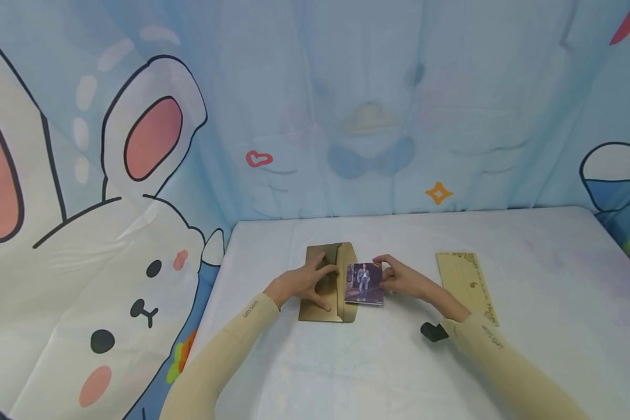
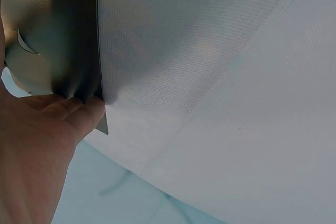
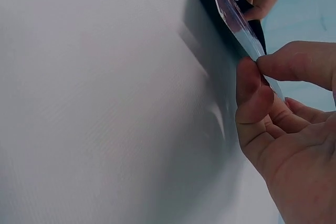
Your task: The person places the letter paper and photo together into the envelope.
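Observation:
A gold envelope point(image 1: 326, 289) lies on the table with its flap side to the right. My left hand point(image 1: 305, 281) rests on it, thumb and fingers spread apart; in the left wrist view, the fingertips point(image 2: 89, 109) touch the shiny gold surface near its edge. Between the thumb and fingers of my right hand point(image 1: 405, 281) is the right edge of a small photo point(image 1: 364, 284) of a standing person. This photo overlaps the envelope's flap point(image 1: 349, 254) in the head view. From the right wrist, the photo point(image 3: 231, 11) appears tilted, nearly edge-on, close over the envelope.
A pale yellow card point(image 1: 462, 277) with a dark ornamental border lies to the right, partly behind my right forearm. Near that sleeve is a small black object point(image 1: 433, 332). A white cloth covers the table point(image 1: 346, 373), and a printed blue curtain point(image 1: 373, 87) hangs behind it.

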`<state>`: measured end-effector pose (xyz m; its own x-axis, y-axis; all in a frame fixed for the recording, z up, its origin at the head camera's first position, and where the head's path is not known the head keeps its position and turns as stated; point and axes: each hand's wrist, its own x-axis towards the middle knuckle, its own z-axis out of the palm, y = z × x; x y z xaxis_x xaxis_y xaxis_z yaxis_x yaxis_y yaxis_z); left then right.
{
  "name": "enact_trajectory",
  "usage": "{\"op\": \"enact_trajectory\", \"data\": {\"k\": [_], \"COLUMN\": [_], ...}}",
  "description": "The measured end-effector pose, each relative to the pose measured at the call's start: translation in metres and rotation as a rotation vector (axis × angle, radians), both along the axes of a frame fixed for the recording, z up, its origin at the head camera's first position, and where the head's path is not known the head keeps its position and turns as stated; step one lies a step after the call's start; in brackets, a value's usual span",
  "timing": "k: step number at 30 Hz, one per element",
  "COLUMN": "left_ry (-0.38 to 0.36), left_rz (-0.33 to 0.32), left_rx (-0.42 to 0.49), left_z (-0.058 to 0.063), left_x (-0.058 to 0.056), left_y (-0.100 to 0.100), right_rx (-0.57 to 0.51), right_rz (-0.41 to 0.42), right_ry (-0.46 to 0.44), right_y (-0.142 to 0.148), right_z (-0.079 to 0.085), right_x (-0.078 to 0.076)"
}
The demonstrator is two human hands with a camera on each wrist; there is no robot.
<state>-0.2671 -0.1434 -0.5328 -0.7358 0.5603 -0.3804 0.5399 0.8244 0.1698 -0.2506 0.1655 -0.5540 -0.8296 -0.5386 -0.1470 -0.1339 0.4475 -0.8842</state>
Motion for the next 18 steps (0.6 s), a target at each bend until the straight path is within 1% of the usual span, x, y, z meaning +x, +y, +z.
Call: {"op": "enact_trajectory", "data": {"k": [2, 5, 12, 18], "left_ry": [0.001, 0.004, 0.005, 0.004], "left_rz": [0.0, 0.0, 0.001, 0.001], "left_rx": [0.002, 0.002, 0.002, 0.025], "left_z": [-0.001, -0.001, 0.0, 0.0], "left_x": [0.0, 0.0, 0.001, 0.0], "left_y": [0.0, 0.0, 0.0, -0.001], "right_rx": [0.006, 0.03, 0.048, 0.075], "right_rz": [0.001, 0.001, 0.015, 0.016], "right_ry": [-0.004, 0.013, 0.043, 0.031], "right_y": [-0.002, -0.006, -0.015, -0.026], "right_z": [0.0, -0.002, -0.003, 0.001], "right_x": [-0.001, -0.003, -0.007, -0.008]}}
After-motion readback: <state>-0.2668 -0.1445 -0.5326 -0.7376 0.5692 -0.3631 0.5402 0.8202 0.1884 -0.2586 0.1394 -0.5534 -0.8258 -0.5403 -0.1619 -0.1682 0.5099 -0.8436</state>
